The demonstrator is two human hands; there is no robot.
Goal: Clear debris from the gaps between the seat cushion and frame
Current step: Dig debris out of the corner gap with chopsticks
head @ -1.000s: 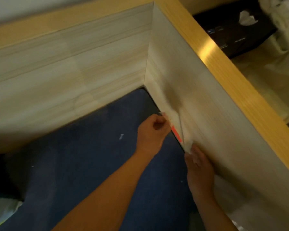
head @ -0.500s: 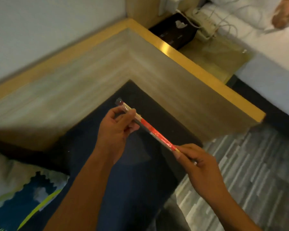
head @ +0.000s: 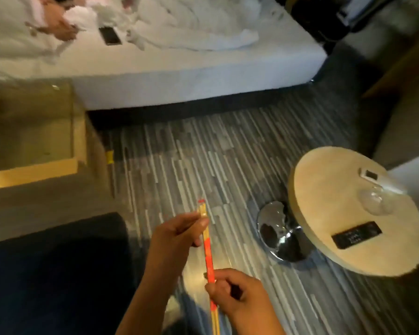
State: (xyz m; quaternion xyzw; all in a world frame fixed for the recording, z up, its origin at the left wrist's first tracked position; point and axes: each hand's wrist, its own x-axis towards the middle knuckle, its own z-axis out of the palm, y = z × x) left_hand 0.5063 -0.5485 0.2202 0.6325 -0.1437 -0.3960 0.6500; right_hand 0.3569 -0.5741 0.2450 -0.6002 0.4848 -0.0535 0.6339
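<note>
The left hand (head: 177, 235) pinches the upper part of 1 chopstick pack (head: 208, 250) between thumb and fingers, and the right hand (head: 237, 296) pinches its lower part. The pack is above the carpet (head: 203, 165), right of 1 dark cushion (head: 58, 262). The table (head: 324, 189) carries 1 remote (head: 356, 235) and 1 glass (head: 375, 201).

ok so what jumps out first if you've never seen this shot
The wrapped chopsticks in their red sleeve stand out at bottom centre, pinched near the top by the left hand and gripped lower down by the right hand above the striped carpet. To the right is a round wooden table with a glass on it. A white bed spans the top.
</note>
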